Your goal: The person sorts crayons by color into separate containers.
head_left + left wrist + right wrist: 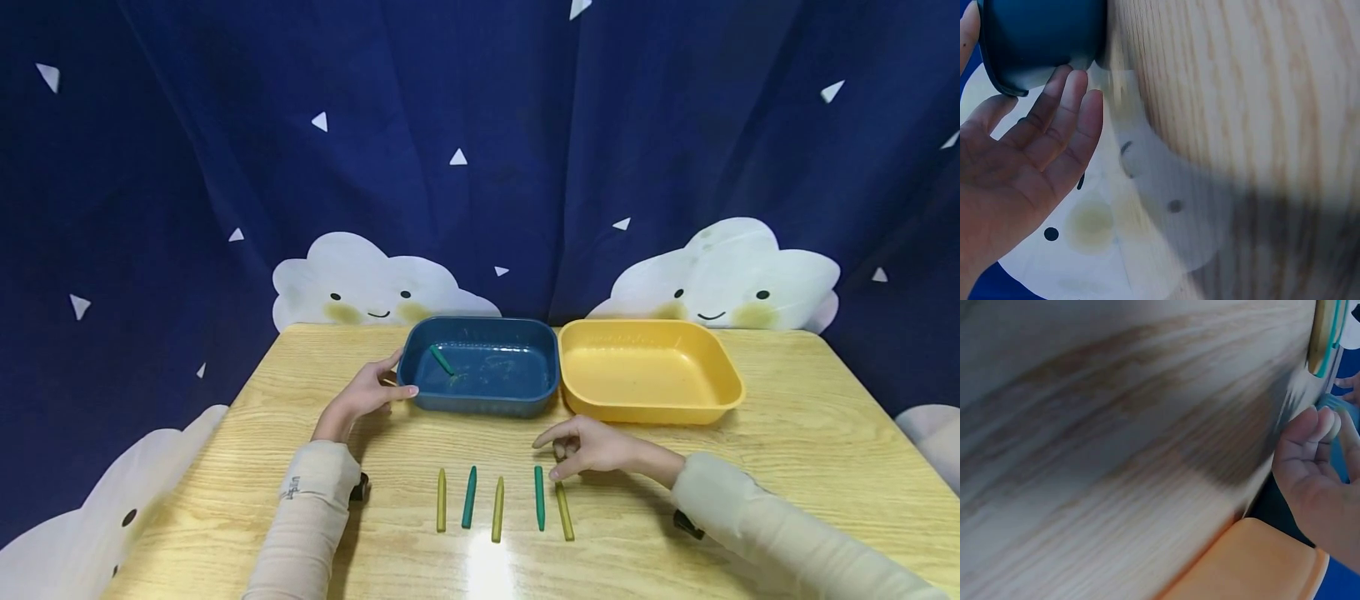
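My left hand (369,390) is at the left end of a blue plastic basin (487,406), thumb over its front rim and the other fingers against the side. In the left wrist view, fairly straight fingers (1054,125) touch that wall. A green crayon (441,360) lies inside the basin. My right hand (588,446) hovers above a row of crayons, index finger extended, other fingers loosely bent, nothing held. Its thumb is near the top of a yellow crayon (565,512) and a green crayon (539,498). Further left lie a yellow crayon (498,510), a green crayon (469,497) and another yellow crayon (441,500).
A yellow plastic basin (652,413) stands right beside the blue one, behind my right hand. Both sit near the back edge of the wooden table (795,467). A dark blue curtain (487,83) with cloud faces hangs directly behind.
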Action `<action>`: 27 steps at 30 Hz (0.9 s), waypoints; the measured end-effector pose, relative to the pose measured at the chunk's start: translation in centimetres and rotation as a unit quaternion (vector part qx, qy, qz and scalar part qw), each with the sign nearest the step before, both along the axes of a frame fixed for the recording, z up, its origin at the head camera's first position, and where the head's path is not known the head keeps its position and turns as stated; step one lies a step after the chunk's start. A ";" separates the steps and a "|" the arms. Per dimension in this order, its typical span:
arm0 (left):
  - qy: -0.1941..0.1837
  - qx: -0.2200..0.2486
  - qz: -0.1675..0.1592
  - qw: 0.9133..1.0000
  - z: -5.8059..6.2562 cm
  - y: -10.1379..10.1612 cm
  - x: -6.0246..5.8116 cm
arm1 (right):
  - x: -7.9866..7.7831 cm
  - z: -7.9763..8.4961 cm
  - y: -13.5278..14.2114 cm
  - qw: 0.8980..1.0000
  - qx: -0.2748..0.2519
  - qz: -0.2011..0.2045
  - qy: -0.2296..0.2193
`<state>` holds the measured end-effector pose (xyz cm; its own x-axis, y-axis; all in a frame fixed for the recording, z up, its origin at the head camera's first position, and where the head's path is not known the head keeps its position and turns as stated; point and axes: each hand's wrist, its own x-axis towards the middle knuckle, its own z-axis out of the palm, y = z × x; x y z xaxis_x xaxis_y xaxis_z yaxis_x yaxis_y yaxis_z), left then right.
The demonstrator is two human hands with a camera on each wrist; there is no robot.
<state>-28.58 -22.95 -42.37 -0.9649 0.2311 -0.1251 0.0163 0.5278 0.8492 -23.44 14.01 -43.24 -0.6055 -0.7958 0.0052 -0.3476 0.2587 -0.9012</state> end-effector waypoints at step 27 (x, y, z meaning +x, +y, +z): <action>-0.009 0.010 0.000 1.000 0.2 0.0 0.0 | -0.1 -0.9 -1.5 0.996 0.072 -0.027 0.048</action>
<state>-28.62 -22.98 -42.17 -0.9624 0.2336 -0.1386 0.0001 0.5104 0.8599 -23.54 12.50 -44.18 -0.6493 -0.7590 -0.0478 -0.4122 0.4040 -0.8167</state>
